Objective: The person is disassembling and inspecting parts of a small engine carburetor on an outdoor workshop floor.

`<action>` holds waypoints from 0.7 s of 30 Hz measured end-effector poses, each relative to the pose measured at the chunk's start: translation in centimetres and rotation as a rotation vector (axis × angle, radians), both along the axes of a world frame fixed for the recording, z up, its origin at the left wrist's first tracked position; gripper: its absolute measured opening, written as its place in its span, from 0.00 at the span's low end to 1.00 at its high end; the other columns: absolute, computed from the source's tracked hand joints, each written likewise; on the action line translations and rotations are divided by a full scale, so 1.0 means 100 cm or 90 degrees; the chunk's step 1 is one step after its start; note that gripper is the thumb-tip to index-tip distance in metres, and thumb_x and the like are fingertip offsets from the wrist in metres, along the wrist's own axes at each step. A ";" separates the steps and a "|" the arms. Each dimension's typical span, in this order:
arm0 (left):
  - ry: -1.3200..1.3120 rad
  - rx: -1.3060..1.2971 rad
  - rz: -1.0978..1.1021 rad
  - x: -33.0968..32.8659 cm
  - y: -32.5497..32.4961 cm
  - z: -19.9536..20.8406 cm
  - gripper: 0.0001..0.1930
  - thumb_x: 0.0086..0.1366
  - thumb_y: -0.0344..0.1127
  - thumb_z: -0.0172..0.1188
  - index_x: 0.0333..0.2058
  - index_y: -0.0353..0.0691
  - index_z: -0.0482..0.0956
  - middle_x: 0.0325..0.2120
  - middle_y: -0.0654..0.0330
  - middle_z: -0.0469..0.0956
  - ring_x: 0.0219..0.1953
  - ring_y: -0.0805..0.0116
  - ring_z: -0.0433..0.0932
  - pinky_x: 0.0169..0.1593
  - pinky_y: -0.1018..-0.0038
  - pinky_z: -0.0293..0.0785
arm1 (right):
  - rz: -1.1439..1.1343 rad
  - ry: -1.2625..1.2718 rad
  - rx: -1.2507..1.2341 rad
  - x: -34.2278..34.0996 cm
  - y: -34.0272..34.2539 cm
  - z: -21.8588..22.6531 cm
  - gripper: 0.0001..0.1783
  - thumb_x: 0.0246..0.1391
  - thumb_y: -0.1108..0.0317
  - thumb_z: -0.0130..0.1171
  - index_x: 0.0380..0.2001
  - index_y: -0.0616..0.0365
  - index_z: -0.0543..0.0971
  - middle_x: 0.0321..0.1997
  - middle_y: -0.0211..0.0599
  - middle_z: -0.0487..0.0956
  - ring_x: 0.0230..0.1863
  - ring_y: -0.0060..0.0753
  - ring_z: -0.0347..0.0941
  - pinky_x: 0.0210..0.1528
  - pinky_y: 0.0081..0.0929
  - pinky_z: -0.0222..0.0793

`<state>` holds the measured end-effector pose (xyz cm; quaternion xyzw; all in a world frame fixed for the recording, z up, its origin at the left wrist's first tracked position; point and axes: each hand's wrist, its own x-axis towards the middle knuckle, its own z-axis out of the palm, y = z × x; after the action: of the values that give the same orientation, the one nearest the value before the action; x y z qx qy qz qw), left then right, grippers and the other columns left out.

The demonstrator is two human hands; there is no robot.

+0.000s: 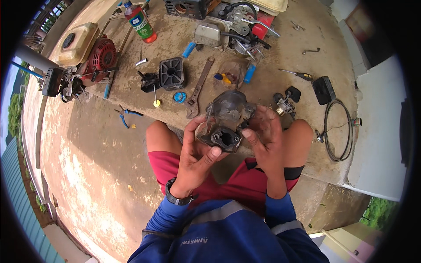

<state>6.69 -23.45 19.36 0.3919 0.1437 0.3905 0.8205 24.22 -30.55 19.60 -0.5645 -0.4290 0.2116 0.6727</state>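
Note:
I hold a dirty grey engine part (226,118), with a clear cover and a black flange facing me, above my knees. My left hand (197,151) grips it from the left and below, thumb on the flange. From the right, my right hand (264,138) closes on its side, with the fingers wrapped behind it. A black watch sits on my left wrist.
On the concrete slab lie a rusty pipe wrench (198,87), blue-handled pliers (126,115), a black ribbed cover (171,72), a screwdriver (298,74), a small carburettor (285,104) and a coiled cable (338,129). A red engine with a cream tank (87,55) stands far left, another (232,26) at the top, beside a bottle (140,22).

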 end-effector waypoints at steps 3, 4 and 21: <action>0.043 -0.069 0.021 -0.005 -0.007 0.008 0.32 0.74 0.25 0.58 0.71 0.47 0.54 0.68 0.49 0.65 0.64 0.46 0.76 0.58 0.53 0.84 | 0.046 0.068 -0.098 0.000 -0.001 -0.003 0.30 0.61 0.69 0.71 0.63 0.63 0.72 0.47 0.39 0.81 0.45 0.28 0.80 0.48 0.29 0.77; 0.043 -0.070 0.022 -0.007 -0.007 0.010 0.32 0.74 0.25 0.58 0.71 0.47 0.54 0.68 0.49 0.65 0.64 0.46 0.76 0.58 0.53 0.84 | 0.044 0.060 -0.102 -0.002 0.000 -0.010 0.28 0.62 0.70 0.70 0.62 0.64 0.74 0.46 0.38 0.81 0.43 0.26 0.80 0.47 0.28 0.77; 0.233 0.007 0.158 -0.010 -0.025 0.023 0.19 0.73 0.22 0.59 0.58 0.32 0.64 0.50 0.48 0.79 0.48 0.61 0.85 0.45 0.67 0.90 | -0.020 -0.263 -0.090 -0.032 -0.010 0.021 0.16 0.59 0.70 0.69 0.50 0.62 0.85 0.49 0.43 0.81 0.48 0.40 0.80 0.46 0.34 0.77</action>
<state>5.69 -25.94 21.66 0.4398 0.3350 0.4118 0.7243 21.07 -31.55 21.69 -0.6483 -0.5329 0.1109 0.5324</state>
